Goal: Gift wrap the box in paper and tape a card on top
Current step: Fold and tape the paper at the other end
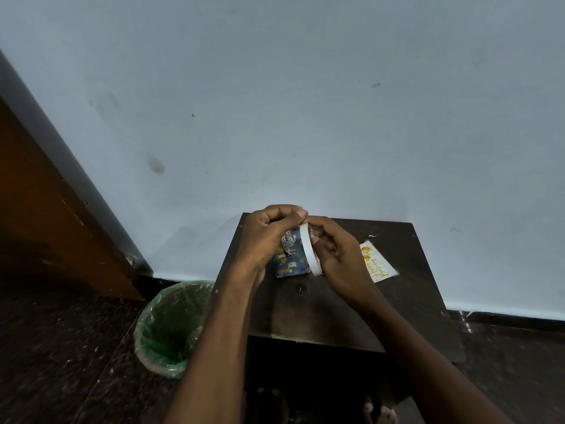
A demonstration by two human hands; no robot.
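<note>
Both hands meet above the far part of the dark surface (321,313). The right hand (339,258) holds a white tape roll (310,254) in a curled grip, the roll standing on edge between the two hands. The left hand (269,232) is clenched with thumb against fingers at the top of the roll; it seems to pinch the tape end, but the strip itself is too thin to make out. Under the hands lies the wrapped box (290,261), in blue paper with small animals; the hands cover most of it, so its shape and edges are hard to judge. At 3 o'clock from the box, well apart, the card (377,263) lies flat, its gold writing upside down and not readable. At 8 o'clock, on the floor, stands a bin (171,328) with a green liner. Toes (382,414) are cut off by the lower edge.
</note>
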